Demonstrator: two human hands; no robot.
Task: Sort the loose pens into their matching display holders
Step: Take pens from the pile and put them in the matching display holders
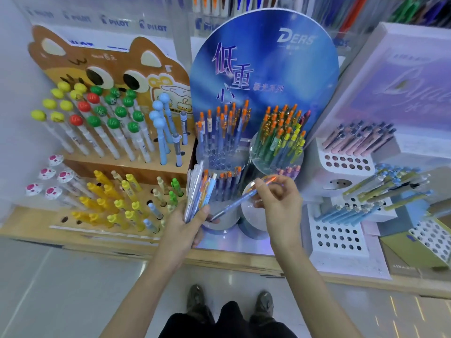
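**Shop table, pens mid-sort**

Crowded stands line the low wooden table [219, 261]. At 12 o'clock stands a blue round-backed card display [263, 69] with clear plastic cylinder holders [253, 215]; I count at least four. The left hand [185, 228] grips a fanned bundle of loose blue and orange pens [197, 191], too overlapped to count, seemingly kept as stock. The right hand [278, 203] pinches one blue, orange-tipped pen [240, 201] on a slant, probably to check its pattern before slotting it.

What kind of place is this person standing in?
Most likely a stationery shop: a Ders pen display, a bear-shaped pen stand and Pilot-labelled racks crowd one shelf.
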